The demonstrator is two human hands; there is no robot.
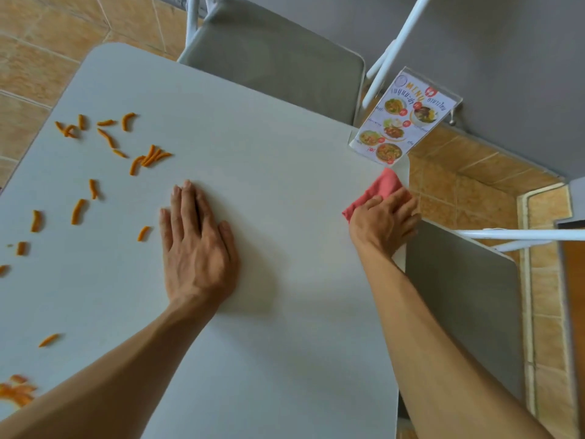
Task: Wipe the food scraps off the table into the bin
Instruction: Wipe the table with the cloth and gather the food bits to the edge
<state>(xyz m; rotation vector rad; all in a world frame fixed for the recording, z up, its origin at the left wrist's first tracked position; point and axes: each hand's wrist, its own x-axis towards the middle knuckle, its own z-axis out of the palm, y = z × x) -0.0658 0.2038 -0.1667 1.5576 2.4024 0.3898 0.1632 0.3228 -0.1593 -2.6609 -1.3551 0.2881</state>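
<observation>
Several orange food scraps (pixel 152 156) lie scattered over the left half of the pale grey table (pixel 269 153), with a small heap at the lower left edge of the view. My left hand (pixel 196 245) rests flat, palm down, on the middle of the table, just right of the scraps. My right hand (pixel 384 220) presses on a pink cloth (pixel 380 188) at the table's right edge. No bin is in view.
A menu stand (pixel 402 122) is at the far right corner of the table. A grey folding chair (pixel 275 64) stands behind the table and another chair seat (pixel 462 299) to its right. The floor is tan tile (pixel 468 191).
</observation>
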